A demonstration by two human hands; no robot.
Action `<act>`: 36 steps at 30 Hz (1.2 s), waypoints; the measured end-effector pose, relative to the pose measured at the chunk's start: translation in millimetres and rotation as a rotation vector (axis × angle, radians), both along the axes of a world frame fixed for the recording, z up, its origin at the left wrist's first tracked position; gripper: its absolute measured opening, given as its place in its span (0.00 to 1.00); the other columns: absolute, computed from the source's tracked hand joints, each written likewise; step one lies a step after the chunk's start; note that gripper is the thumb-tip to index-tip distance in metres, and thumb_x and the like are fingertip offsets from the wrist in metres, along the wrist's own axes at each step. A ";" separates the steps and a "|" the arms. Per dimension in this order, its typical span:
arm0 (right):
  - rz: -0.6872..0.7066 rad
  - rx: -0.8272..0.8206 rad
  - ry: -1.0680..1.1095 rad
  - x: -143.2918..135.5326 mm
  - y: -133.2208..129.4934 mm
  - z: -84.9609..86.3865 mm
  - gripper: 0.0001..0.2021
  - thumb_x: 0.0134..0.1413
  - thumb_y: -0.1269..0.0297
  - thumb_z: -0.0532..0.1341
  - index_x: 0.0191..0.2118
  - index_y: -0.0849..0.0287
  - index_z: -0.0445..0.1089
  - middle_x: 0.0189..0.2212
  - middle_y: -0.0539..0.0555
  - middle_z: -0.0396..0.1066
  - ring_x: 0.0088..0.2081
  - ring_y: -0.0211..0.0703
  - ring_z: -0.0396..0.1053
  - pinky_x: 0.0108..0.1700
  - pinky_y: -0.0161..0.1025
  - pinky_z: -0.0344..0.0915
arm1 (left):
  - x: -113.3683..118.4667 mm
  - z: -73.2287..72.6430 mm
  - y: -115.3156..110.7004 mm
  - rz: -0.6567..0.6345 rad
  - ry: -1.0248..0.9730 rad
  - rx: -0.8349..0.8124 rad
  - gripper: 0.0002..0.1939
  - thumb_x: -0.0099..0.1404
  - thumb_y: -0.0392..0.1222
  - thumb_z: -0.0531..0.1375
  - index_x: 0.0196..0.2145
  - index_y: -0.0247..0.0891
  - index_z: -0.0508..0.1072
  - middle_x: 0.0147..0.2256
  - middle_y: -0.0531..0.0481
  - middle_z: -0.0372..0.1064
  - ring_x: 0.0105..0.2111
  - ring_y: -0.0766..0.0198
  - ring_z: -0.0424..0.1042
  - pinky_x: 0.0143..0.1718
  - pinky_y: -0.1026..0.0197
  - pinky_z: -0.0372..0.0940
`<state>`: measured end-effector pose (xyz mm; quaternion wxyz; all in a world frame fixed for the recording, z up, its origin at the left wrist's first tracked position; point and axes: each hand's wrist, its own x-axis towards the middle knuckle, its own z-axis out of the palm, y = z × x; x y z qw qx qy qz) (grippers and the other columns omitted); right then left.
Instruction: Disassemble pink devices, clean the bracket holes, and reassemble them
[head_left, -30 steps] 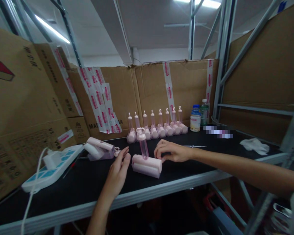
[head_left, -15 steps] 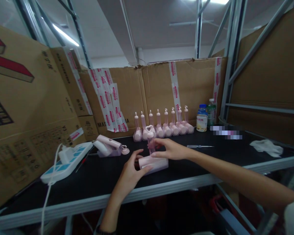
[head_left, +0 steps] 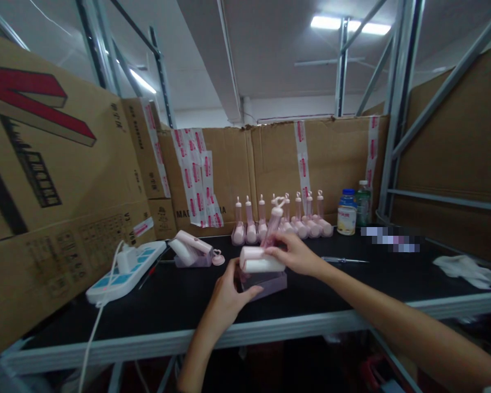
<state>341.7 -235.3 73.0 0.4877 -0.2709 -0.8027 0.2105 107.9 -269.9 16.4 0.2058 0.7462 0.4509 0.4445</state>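
Note:
My right hand is closed round the base of a clear pinkish tube with a looped cap. That tube rises, tilted, from a pale pink and white cylindrical body, which is raised at its near side. Under it lies a translucent purple tray, partly uncovered. My left hand grips the tray's left end between thumb and fingers; some fingertips are hidden behind it. Behind the hands stands a row of several like pink pieces with upright capped tubes.
At left are another purple tray with pink and white cylinders, a small pink cap and a power strip with a cable. A screwdriver, two bottles and white cloth lie right. Cardboard walls enclose the shelf.
The pink cylindrical body has lifted and tipped away from the purple tray, with its tube leaning right. The tray's inside now shows. The whole view has shifted slightly.

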 end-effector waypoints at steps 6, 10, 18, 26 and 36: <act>-0.006 -0.266 0.713 13.3 -5.9 15.7 0.18 0.51 0.50 0.72 0.41 0.59 0.76 0.40 0.53 0.77 0.43 0.44 0.72 0.46 0.38 0.68 | -3.6 -12.9 14.0 0.269 0.059 0.186 0.31 0.60 0.43 0.66 0.59 0.39 0.65 0.53 0.39 0.71 0.50 0.48 0.74 0.52 0.44 0.70; 0.033 -0.455 0.879 10.1 -36.2 -12.1 0.20 0.46 0.54 0.76 0.42 0.59 0.76 0.43 0.54 0.77 0.45 0.44 0.73 0.48 0.37 0.69 | 2.7 -7.5 7.6 0.352 0.022 0.398 0.26 0.63 0.40 0.62 0.58 0.39 0.66 0.57 0.37 0.66 0.59 0.45 0.67 0.60 0.40 0.64; 0.083 -0.720 1.018 -17.0 -79.3 -69.4 0.21 0.43 0.58 0.78 0.43 0.58 0.74 0.37 0.52 0.75 0.37 0.39 0.74 0.40 0.35 0.71 | 56.4 10.9 -38.9 -0.006 -0.236 0.059 0.21 0.65 0.49 0.64 0.52 0.38 0.71 0.46 0.44 0.76 0.43 0.55 0.76 0.43 0.57 0.69; -0.030 -0.735 0.538 17.9 -90.5 -65.3 0.21 0.51 0.46 0.72 0.38 0.62 0.77 0.38 0.58 0.79 0.43 0.47 0.76 0.52 0.43 0.70 | 65.2 3.6 -38.4 0.033 -0.256 0.026 0.15 0.64 0.47 0.66 0.45 0.38 0.70 0.41 0.48 0.76 0.40 0.57 0.75 0.42 0.59 0.67; -0.431 0.048 -0.060 20.6 -103.5 3.5 0.13 0.64 0.52 0.62 0.45 0.54 0.76 0.43 0.57 0.77 0.44 0.52 0.73 0.47 0.45 0.67 | 68.7 -1.0 -39.4 -0.047 -0.240 0.089 0.15 0.64 0.42 0.65 0.47 0.41 0.70 0.44 0.49 0.76 0.44 0.57 0.76 0.45 0.59 0.67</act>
